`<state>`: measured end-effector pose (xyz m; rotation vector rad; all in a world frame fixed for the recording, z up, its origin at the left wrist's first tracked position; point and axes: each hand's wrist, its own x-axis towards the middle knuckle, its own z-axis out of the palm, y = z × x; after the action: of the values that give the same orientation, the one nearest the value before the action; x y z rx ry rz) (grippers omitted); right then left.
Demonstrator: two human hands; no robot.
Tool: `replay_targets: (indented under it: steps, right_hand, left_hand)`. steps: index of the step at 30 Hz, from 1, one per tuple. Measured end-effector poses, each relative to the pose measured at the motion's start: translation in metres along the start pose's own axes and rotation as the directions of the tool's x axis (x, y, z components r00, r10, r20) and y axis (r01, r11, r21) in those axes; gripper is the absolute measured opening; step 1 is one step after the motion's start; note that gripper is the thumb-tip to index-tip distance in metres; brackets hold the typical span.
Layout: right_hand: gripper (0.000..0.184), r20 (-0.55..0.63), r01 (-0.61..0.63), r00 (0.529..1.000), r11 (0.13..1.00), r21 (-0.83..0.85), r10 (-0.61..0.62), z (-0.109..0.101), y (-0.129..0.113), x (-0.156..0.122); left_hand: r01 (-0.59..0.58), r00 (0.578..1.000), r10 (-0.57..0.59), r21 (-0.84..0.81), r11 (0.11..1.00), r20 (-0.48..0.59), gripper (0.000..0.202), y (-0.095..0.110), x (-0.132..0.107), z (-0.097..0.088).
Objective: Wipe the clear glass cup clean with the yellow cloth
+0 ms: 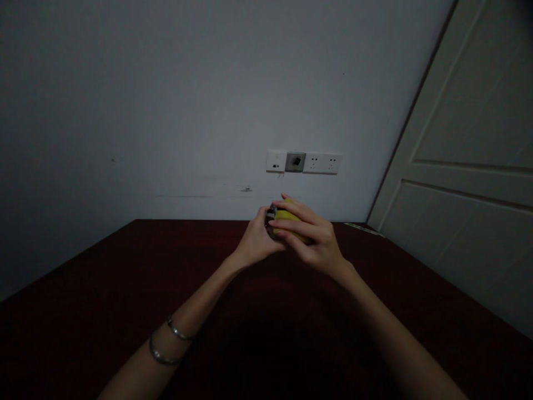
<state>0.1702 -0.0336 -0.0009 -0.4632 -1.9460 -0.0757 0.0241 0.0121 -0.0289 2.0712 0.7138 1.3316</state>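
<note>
Both hands meet above the dark red tabletop, near its far edge. My left hand is wrapped round a small dark, shiny object; most of it is hidden, so its kind cannot be made out. The fingers of my right hand are bent over a soft-looking yellow piece, perhaps a cloth or sponge, which lies against the dark object. Dim light and the covering fingers hide where the two touch.
A pale wall rises behind the table, with a row of sockets and a grey switch plate. On the right a panelled white door stands beside the table. A thin pale strip lies at the far right corner.
</note>
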Motion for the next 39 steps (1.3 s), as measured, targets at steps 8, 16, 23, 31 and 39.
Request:
replay_targets:
  steps: [8,16,23,31,39]
  right_hand:
    - [0.022,-0.085,-0.231,0.970,0.973,-0.025,0.228,0.000,-0.003,0.006]
    - [0.027,0.194,0.044,0.981,0.980,-0.192,-0.006,0.004,-0.003,-0.001]
    - [0.021,-0.172,-0.263,0.943,0.954,0.143,0.286,0.007,0.008,0.002]
    - [0.024,-0.094,-0.157,0.977,0.949,0.272,0.189,0.000,0.010,-0.002]
    - [0.022,-0.128,-0.219,0.955,0.927,0.304,0.267,0.002,0.015,-0.001]
  left_hand:
    - [0.058,0.998,-0.057,0.030,0.998,-0.041,0.067,0.000,-0.003,0.000]
    - [0.016,0.999,-0.014,0.042,0.999,-0.032,0.062,-0.010,-0.002,-0.005]
    - [0.080,0.995,-0.087,-0.114,0.990,-0.056,0.067,0.002,-0.001,0.002]
    - [0.136,0.987,-0.159,-0.375,0.917,-0.031,0.067,0.006,0.002,0.000]
    - [0.156,0.986,-0.164,-0.532,0.832,0.033,0.070,0.004,0.001,0.002]
